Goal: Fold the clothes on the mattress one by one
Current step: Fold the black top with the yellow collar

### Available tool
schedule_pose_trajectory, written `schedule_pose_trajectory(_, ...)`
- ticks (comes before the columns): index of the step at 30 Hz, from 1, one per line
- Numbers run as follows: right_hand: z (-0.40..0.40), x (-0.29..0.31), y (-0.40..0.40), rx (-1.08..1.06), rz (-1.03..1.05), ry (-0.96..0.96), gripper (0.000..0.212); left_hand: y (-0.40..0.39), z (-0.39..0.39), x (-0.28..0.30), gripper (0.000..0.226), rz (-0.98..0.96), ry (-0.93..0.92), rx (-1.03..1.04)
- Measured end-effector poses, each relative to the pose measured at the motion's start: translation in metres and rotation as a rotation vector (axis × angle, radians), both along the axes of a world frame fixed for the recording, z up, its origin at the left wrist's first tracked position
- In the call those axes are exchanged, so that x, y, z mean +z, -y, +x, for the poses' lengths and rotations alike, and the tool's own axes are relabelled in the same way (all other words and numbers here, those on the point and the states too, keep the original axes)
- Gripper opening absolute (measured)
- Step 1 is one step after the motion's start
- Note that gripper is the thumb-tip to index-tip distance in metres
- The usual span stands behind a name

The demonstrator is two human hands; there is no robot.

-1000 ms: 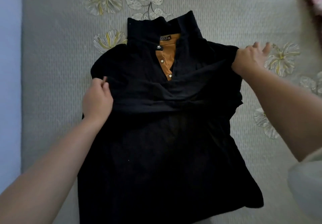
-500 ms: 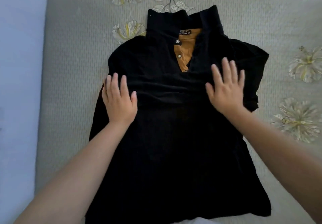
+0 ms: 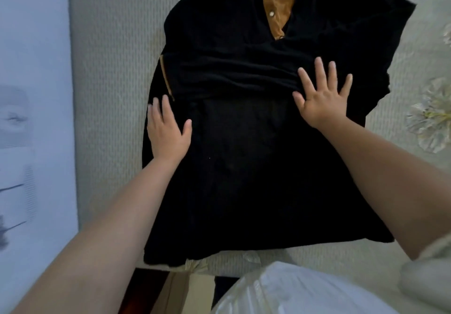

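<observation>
A black shirt (image 3: 244,172) with a mustard-orange placket and snap buttons (image 3: 278,8) lies flat on the grey mattress (image 3: 117,69), collar away from me. Both sleeves are folded inward across the chest. My left hand (image 3: 167,130) lies flat with straight fingers on the shirt's left edge, just below the folded sleeve. My right hand (image 3: 319,96) presses flat with spread fingers on the right side of the folded sleeves. Neither hand holds anything.
The mattress has pale flower prints, one at the right (image 3: 429,116). Its left edge meets a light blue floor (image 3: 34,118). The near edge runs just below the shirt's hem. My white garment (image 3: 305,289) fills the bottom right.
Both hands let go of the sleeves and went flat on the shirt. They have since slid down and outward over the fabric, and the view has moved closer.
</observation>
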State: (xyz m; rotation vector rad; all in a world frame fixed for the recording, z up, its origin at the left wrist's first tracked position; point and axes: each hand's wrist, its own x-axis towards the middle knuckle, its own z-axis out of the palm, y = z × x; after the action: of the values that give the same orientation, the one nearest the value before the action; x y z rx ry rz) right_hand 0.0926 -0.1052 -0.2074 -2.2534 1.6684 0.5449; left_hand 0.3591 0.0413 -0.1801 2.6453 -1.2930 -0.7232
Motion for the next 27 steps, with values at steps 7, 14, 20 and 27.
schedule_pose_trajectory(7,0.053,0.031,-0.084,-0.027,-0.09,0.388,0.059,-0.125,-0.006,0.016,0.062,0.303,-0.017,0.468)
schedule_pose_trajectory(14,0.085,0.007,-0.237,0.474,0.178,0.331,0.053,-0.229,-0.021,0.026,0.023,0.287,-0.242,0.491)
schedule_pose_trajectory(20,0.082,0.0,-0.24,0.475,0.203,0.312,0.053,-0.221,0.019,0.047,0.019,-0.345,-0.654,1.071)
schedule_pose_trajectory(27,0.051,0.029,-0.201,0.546,0.228,0.142,0.051,-0.106,0.042,0.105,0.024,-0.613,-0.788,0.791)
